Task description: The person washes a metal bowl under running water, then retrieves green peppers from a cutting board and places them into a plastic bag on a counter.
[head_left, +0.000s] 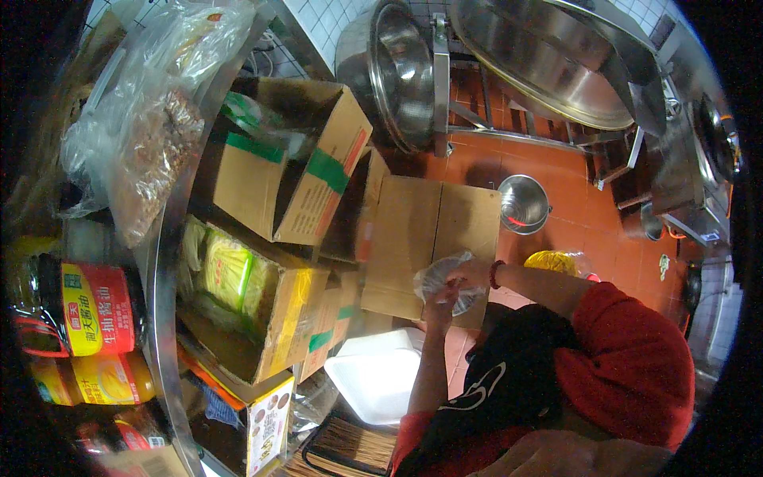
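Both hands meet at a crumpled clear plastic bag [430, 275] above a closed-flap cardboard box [411, 223]. My right hand [472, 274], with a dark red band at its wrist, grips the bag from the right. My left hand [440, 302] pinches it from below, close against the right. The fingers overlap, and I cannot tell whether anything is inside the bag. White foam trays [375, 372] lie beside my left forearm.
Open cardboard boxes [304, 322] stand to the left, one holding a packaged yellow food [229, 265]. A metal shelf edge [160, 286] runs past them, with a soy sauce jug [98, 310] behind it. A steel bucket [524, 204] stands on the red tile floor [578, 206].
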Tool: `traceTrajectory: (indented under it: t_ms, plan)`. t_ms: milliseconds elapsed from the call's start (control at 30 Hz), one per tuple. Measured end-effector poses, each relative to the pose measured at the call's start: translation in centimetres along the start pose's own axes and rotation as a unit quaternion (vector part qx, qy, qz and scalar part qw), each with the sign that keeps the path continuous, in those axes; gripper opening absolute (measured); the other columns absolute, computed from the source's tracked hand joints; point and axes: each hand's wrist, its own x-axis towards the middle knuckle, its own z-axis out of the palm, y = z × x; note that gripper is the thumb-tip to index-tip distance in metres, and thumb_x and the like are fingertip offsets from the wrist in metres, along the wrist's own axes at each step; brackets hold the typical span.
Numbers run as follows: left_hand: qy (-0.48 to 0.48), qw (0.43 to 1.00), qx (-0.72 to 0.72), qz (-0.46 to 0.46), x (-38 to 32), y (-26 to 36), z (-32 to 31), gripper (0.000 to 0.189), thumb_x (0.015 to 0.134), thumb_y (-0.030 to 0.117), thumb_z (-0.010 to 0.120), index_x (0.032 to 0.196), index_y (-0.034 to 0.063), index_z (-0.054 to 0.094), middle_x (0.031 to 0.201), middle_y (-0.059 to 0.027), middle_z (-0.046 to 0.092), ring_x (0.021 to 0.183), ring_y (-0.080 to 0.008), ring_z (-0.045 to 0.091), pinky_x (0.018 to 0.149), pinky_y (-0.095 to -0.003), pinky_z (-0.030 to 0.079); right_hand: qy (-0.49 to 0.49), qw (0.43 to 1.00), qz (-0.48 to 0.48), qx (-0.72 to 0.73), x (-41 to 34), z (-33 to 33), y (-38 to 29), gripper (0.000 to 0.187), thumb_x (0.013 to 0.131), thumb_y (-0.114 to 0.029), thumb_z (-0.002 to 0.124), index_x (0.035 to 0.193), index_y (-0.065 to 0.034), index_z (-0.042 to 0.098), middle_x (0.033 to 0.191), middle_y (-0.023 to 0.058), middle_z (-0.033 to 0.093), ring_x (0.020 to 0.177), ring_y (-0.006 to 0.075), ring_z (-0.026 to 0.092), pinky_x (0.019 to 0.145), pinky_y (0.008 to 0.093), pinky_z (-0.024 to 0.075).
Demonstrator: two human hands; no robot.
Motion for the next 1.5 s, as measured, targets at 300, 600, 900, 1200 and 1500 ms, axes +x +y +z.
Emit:
traceTrajectory:
  t_ms: [300,600,900,1200,1500]
  plan:
    - [0.021,0.893,0.424,0.15,0.4,2.6,0.2,0.025,0.079,0.011,0.049,0.101,0.0119,0.061,0.101,-0.0139,0.06,0.092,-0.0324,0.057,0.085,-0.0405,0.044,0.043,0.998,-0.023,0.046,-0.2,-1.1,-2.7,0.035,0.077,-0.015,0.065,0.111,-0.0109,0.057,0.098,0.0147,0.064,0.09,0.0327,0.06,0.078,0.0422,0.0469]
    - [0.036,0.928,0.348,0.125,0.5,3.7,2.0,0.031,0.081,0.014,0.049,0.112,0.0112,0.051,0.102,-0.0117,0.055,0.09,-0.0322,0.057,0.06,-0.0429,0.052,0.14,0.987,0.011,0.079,-0.7,1.3,-0.9,0.026,0.078,-0.01,0.059,0.104,-0.0088,0.058,0.094,0.0186,0.062,0.088,0.0359,0.059,0.076,0.0421,0.0471]
    - [0.118,0.816,0.524,0.212,0.3,0.7,2.1,0.033,0.08,0.01,0.05,0.112,0.0061,0.046,0.099,-0.0155,0.049,0.083,-0.0295,0.058,0.055,-0.0367,0.052,0.012,0.993,-0.099,0.069,1.9,0.7,1.4,0.011,0.08,-0.009,0.055,0.091,-0.0087,0.059,0.083,0.0148,0.062,0.077,0.0304,0.058,0.069,0.0396,0.0455]
    - [0.038,0.906,0.422,-0.005,0.2,1.1,2.8,0.038,0.081,0.012,0.049,0.117,0.0016,0.046,0.105,-0.0146,0.051,0.099,-0.0325,0.052,0.08,-0.0414,0.047,-0.025,0.989,0.113,0.097,1.2,-1.8,-2.5,0.013,0.075,-0.017,0.059,0.082,-0.0065,0.062,0.078,0.015,0.061,0.073,0.0307,0.058,0.067,0.0417,0.0464]
    - [0.086,0.845,0.52,0.093,-2.2,0.0,1.1,0.039,0.078,0.012,0.053,0.117,0.0047,0.048,0.109,-0.0141,0.051,0.108,-0.0332,0.047,0.089,-0.0439,0.04,0.139,0.971,-0.027,-0.193,2.2,1.0,-2.0,0.012,0.069,-0.013,0.059,0.072,-0.0025,0.056,0.082,0.0172,0.057,0.083,0.0367,0.055,0.072,0.0451,0.0463]
